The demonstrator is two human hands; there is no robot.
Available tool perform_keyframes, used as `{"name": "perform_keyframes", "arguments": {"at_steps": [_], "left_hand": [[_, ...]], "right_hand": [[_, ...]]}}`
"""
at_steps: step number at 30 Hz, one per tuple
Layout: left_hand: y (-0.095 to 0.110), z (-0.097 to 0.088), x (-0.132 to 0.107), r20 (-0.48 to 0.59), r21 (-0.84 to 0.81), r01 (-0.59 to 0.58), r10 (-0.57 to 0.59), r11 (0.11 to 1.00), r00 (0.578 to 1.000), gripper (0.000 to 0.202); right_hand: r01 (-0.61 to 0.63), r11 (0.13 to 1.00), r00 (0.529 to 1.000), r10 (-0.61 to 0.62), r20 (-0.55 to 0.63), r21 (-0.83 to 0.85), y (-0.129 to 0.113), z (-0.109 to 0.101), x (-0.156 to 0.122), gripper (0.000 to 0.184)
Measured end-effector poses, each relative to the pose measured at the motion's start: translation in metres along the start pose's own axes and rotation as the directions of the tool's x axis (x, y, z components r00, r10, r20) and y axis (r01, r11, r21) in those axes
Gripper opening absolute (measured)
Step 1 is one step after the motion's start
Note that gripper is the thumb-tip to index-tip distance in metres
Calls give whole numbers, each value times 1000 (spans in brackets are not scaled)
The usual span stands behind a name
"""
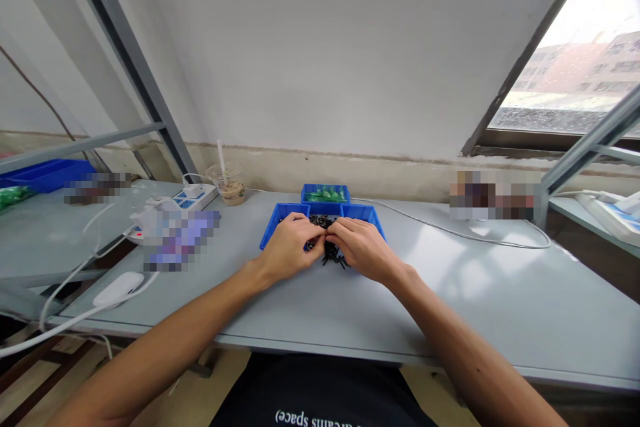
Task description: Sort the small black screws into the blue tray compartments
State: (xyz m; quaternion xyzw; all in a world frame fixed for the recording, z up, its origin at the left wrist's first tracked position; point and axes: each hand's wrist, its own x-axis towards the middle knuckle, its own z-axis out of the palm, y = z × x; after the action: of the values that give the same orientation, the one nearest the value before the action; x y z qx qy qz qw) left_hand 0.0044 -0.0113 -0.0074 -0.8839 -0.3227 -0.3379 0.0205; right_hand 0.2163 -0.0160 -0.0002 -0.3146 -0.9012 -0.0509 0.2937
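My left hand (295, 242) and my right hand (361, 245) meet fingertip to fingertip above the table (320, 313). Both are closed in a pinch; whatever sits between the fingers is too small and covered to make out. Below and between them lies a pile of small black parts (334, 255), some of them thin and stick-like. Partly hidden behind my hands are a left blue bin (273, 223) and a right blue bin (367, 213), with more small dark parts between them. A further blue bin (325, 193) at the back holds green pieces.
Left of my arms are a plastic cup with a straw (233, 192), a power strip (197, 195), a white charger-like block (119, 288) and a blurred purple item (185, 240). A white cable (450, 230) runs along the right side. Metal posts (135, 67) flank the table.
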Motion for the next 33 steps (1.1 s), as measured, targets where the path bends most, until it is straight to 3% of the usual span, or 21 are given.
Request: {"name": "perform_keyframes", "arguments": {"at_steps": [5,9,14,18,24,28,33], "left_hand": [[0,0,0,17,-10,-11,11,1000,1000,17],[0,0,0,-6,-16,-10,10,1000,1000,15],[-1,0,1,-15,-34,-5,4,999,1000,16],[-2,0,1,24,-18,-3,3,1000,1000,16],[0,0,1,109,-34,-52,55,998,993,15],[1,-3,2,147,0,-58,58,998,988,15],[-3,-1,-1,281,111,-115,80,987,956,14]], "right_hand": [[-8,1000,1000,8,8,-16,0,1,0,30],[-7,1000,1000,7,-5,7,0,-1,-1,24],[-25,1000,987,26,-161,11,5,-12,0,19],[-175,984,938,168,-302,4,17,-22,-1,23],[-280,960,912,265,-312,-2,29,-24,-5,24],[-264,964,923,249,-293,-11,25,-21,-4,24],[-222,975,948,211,-237,-18,20,-17,-2,24]]}}
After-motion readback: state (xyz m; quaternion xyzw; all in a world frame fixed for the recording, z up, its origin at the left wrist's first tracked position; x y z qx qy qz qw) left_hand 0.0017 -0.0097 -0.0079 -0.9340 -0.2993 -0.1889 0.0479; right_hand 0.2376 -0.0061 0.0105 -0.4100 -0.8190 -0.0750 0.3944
